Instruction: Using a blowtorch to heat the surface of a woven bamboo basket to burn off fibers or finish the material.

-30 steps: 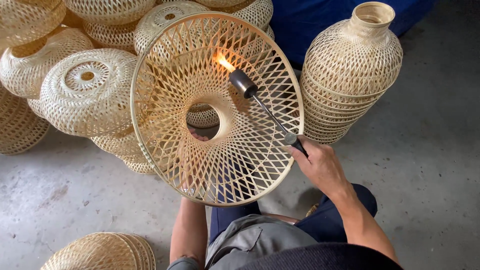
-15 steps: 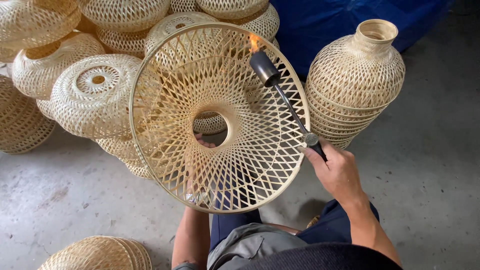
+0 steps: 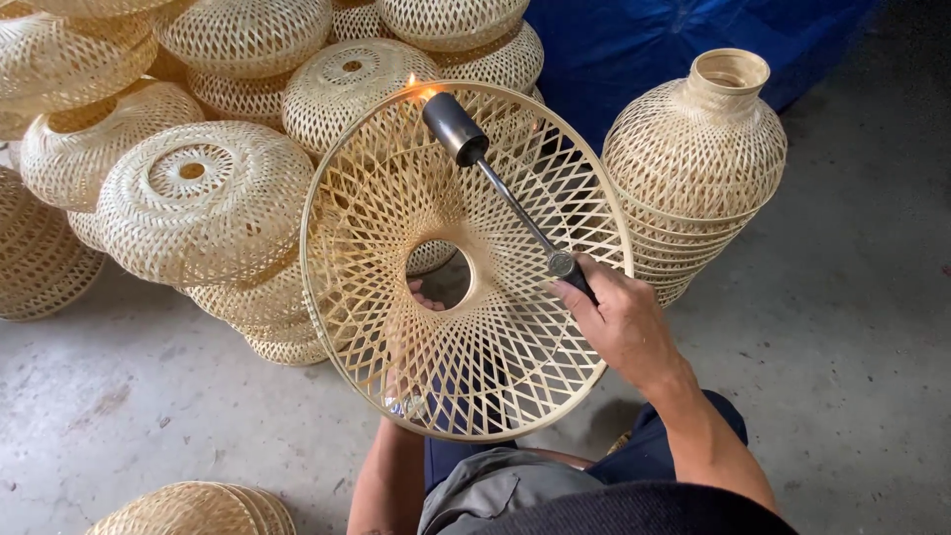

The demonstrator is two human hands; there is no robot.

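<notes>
Up close, the woven bamboo lampshade (image 3: 466, 263) stands tilted on edge in front of the person's knees, its open lattice face turned toward the camera and its round centre hole near the middle. A gas torch (image 3: 500, 183) lies across that face: its long axis runs from the handle at lower right up to the dark nozzle at upper left, and a small orange flame (image 3: 421, 89) licks just past the nozzle at the shade's top rim. The right hand (image 3: 619, 322) is closed around the torch handle, just beside the shade's right rim, so the flame sits up and to the left of the grip, well away along the wand. The left hand (image 3: 428, 297) is behind the lattice; only fingertips show at the lower edge of the centre hole, curled on its rim from behind, and the forearm rises under the shade. The left hand is thus nearer the shade's middle, the right nearer its rim.

Behind and to the left, a heap of rounded woven shades (image 3: 203, 198) is piled against each other. To the right stands a stack of tall vase-shaped woven shades (image 3: 698, 159), just beside the held shade's rim. More flat woven pieces (image 3: 193, 510) lie at lower left. All rests on a grey concrete floor (image 3: 852, 327), with a blue tarp (image 3: 634, 50) at the back.
</notes>
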